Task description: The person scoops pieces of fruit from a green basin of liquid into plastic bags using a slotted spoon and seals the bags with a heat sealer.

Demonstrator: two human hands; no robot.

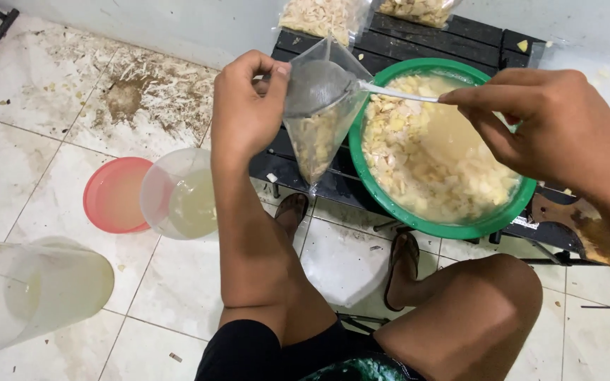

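Left hand [245, 113] pinches the clear bag [319, 134] open just beside the green basin [390, 201]; right hand [541, 123] grips the strainer [317, 88] handle. Best tip it slowly, deep inside the bag's mouth.

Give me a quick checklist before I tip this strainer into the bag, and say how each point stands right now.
1. Left hand grips the clear plastic bag at its top edge: ok.
2. Bag mouth open under the strainer: ok.
3. Right hand holds the strainer's white handle firmly: ok.
4. Bag hangs clear of the green basin: cannot tell, they look very close.
5. Room left in the bag: ok, pieces fill only the lower part.
6. Strainer drained of liquid: cannot tell.
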